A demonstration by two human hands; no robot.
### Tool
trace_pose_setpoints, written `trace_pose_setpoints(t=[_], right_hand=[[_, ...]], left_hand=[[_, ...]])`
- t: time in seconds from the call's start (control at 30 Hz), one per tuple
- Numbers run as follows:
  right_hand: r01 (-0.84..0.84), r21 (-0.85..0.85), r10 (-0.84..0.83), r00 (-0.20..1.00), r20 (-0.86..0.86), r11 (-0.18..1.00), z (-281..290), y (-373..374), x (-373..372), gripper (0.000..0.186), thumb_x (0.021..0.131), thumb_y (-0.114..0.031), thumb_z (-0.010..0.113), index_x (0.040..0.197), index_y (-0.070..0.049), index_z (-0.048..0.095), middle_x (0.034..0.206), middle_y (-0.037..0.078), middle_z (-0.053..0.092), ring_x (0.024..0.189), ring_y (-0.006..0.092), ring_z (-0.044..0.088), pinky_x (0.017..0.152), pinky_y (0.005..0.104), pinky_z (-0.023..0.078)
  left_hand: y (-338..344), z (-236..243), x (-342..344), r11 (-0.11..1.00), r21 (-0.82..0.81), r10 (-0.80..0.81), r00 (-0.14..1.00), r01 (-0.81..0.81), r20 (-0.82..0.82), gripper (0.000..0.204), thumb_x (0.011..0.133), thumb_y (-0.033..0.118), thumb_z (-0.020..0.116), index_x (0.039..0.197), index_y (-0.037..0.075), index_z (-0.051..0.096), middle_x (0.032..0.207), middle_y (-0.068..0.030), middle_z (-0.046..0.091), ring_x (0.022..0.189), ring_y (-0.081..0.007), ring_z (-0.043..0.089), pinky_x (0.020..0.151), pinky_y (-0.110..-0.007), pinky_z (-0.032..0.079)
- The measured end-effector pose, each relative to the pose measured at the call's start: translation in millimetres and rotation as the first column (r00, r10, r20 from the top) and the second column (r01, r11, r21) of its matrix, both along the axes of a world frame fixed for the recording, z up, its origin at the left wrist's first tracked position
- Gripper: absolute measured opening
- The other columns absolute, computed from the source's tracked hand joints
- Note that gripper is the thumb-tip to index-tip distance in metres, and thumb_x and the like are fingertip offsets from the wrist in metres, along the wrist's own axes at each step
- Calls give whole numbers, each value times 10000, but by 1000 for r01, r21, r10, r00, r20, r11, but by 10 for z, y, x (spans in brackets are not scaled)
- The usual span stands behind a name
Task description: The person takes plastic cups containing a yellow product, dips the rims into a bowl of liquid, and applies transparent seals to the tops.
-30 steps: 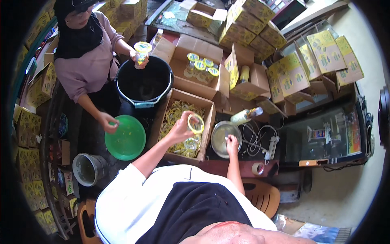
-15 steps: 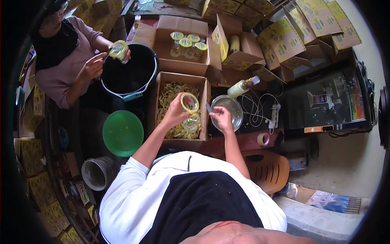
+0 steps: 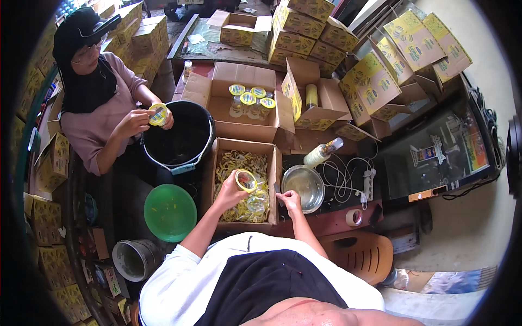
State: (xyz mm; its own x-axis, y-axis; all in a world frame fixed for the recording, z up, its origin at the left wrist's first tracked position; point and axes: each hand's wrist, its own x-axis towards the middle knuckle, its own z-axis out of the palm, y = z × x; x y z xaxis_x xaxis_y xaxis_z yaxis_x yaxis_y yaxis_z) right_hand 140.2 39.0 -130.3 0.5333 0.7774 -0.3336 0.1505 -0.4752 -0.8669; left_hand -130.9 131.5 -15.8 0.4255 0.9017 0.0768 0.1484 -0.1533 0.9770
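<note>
Head view: cup (image 3: 246, 181) held, apparent blade (image 3: 277, 188) apart

Left hand (image 3: 230, 191) grips the cup over the box (image 3: 246, 144); right hand (image 3: 291, 201) pinches the blade near the bowl (image 3: 304, 187). Apparent step: trimming the cup. Next calls for blade against cup, grip steady.

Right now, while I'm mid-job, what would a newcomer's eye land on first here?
Probably the green basin, bright against the dark area left of centre, with the big black bucket beyond it. Then the centre: a box full of yellow strips, with the left hand holding a yellow-rimmed cup over it. At the box's right edge, the right hand pinches a thin dark strip.
</note>
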Motion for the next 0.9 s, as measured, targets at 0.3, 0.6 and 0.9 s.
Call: trace_pose_setpoints(t=[0.3,0.6,0.9], right_hand=[[54,11,-52,987,-154,998,-10,-69,-128,208,772,-207,826,808,-36,713,735,6,673,624,77,579,584,231,467],[-119,6,102,874,476,993,197,-75,-294,327,689,-303,851,751,-11,718,817,144,663,754,283,654,703,373,519],[-88,7,73,865,497,996,212,-39,-353,253,713,-265,815,741,-32,721,813,152,657,734,294,650,711,403,515]], left_hand=[[-6,-138,26,1000,9,14,1000,-14,-25,525,711,176,827,1121,26,536,991,-100,623,962,-198,621,873,-329,497],[-8,-22,82,1000,-18,15,999,-16,-35,463,715,148,784,1083,8,539,1007,-130,634,965,-232,625,869,-347,488],[-27,74,184,1000,25,-12,999,13,-46,487,685,139,782,1090,6,546,999,-123,631,965,-236,624,870,-344,488]])
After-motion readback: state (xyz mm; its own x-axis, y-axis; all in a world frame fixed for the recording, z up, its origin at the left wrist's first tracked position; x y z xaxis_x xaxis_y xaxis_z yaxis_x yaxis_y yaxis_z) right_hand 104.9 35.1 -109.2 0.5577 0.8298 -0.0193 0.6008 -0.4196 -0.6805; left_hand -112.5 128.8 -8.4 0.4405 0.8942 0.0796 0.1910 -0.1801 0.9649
